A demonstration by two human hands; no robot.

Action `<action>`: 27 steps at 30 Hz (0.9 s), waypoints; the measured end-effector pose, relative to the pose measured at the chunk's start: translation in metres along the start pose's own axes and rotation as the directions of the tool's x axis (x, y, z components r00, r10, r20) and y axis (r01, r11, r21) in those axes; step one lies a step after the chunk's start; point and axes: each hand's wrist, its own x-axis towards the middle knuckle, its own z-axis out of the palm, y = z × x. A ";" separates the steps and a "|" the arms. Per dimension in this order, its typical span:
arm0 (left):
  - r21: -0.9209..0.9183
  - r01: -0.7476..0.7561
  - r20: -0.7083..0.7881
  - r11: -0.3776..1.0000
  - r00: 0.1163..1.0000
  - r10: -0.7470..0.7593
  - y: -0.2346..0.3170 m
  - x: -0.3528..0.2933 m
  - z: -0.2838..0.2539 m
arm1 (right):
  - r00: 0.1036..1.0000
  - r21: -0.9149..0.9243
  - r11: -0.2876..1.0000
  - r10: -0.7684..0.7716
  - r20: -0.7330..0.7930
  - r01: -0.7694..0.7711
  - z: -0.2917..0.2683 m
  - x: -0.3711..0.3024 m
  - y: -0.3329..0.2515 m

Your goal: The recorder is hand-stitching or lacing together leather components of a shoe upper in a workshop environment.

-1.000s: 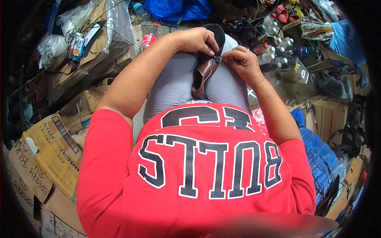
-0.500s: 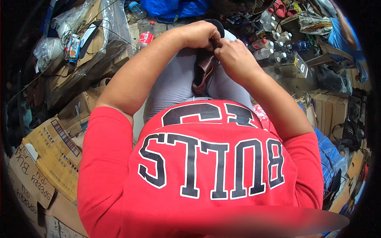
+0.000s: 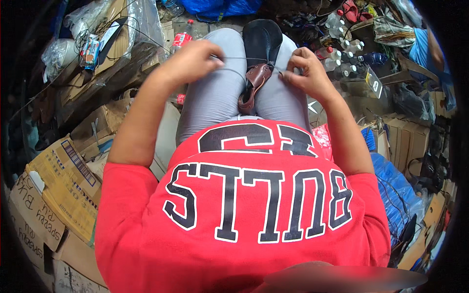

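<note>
A shoe with a black sole (image 3: 262,40) and a brown leather upper (image 3: 256,80) rests between my thighs, its sole end pointing away from me. Dark thread (image 3: 237,59) runs out from the place where leather and sole meet, toward both sides. My left hand (image 3: 195,59), over my left thigh, is closed in a pinch on the thread, its fingers slightly blurred. On the other side my right hand (image 3: 307,71) pinches the thread close to the shoe. Neither hand touches the shoe itself.
Plastic bottles (image 3: 342,53) stand at the far right, with another bottle (image 3: 182,36) beyond my left hand. Flattened cardboard boxes (image 3: 63,176) lie at the left, a blue plastic sheet (image 3: 393,190) at the right. A blue bag (image 3: 222,7) sits at the far edge.
Both hands were together over the shoe; they have drawn apart, left hand leftward and right hand rightward, stretching the thread between them. The black sole now shows fully.
</note>
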 end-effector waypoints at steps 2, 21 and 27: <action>0.132 0.223 -0.100 0.966 0.972 -0.210 -0.012 -0.008 -0.026 | 0.953 0.018 0.999 0.038 -0.300 -0.034 0.004 0.005 0.017; -0.916 -0.201 -0.150 -0.347 0.974 -0.169 -0.003 0.040 0.008 | 0.788 0.919 -0.383 0.593 0.167 0.093 -0.006 0.035 0.020; -0.951 0.002 0.061 -0.309 0.982 -0.181 -0.042 0.028 0.011 | 0.874 0.918 -0.381 0.401 0.274 -0.113 -0.002 -0.007 0.036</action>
